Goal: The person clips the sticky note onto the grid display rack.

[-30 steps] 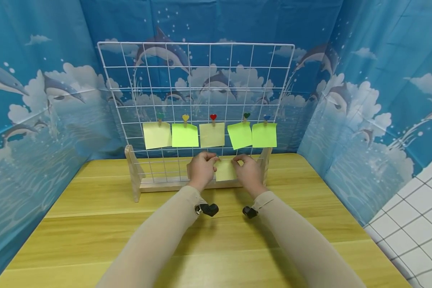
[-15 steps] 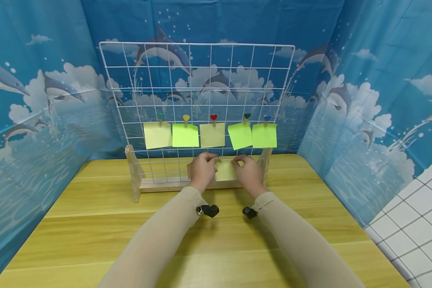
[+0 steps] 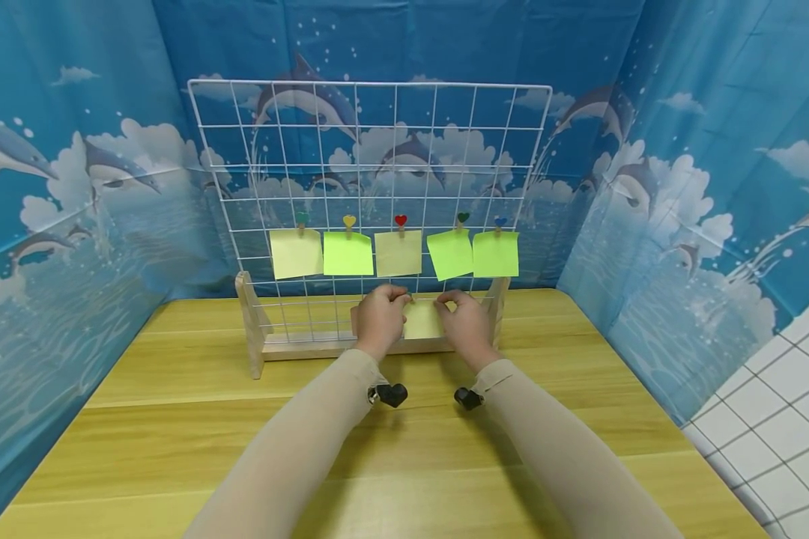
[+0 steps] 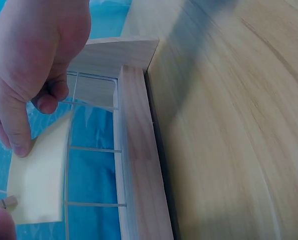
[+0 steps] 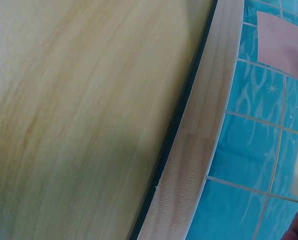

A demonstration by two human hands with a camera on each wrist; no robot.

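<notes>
A pale yellow sticky note (image 3: 422,320) hangs against the lower part of the white wire grid (image 3: 395,165), between my hands. My left hand (image 3: 380,318) pinches a small wooden clothespin (image 4: 7,202) at the note's upper left; only its fingertips show in the left wrist view. Thumb and finger of my right hand (image 3: 465,323) hold the note's upper right part. A pink note (image 5: 282,44) sits on the grid to the left, mostly hidden behind my left hand in the head view. The right wrist view catches just a sliver of the yellow note.
Above my hands, a row of pale yellow notes (image 3: 297,254) and green notes (image 3: 347,254) hangs from heart-topped clothespins (image 3: 401,222). A wooden base (image 3: 310,349) carries the grid on the wooden table (image 3: 404,464). Dolphin-print curtains (image 3: 74,187) surround the back and sides.
</notes>
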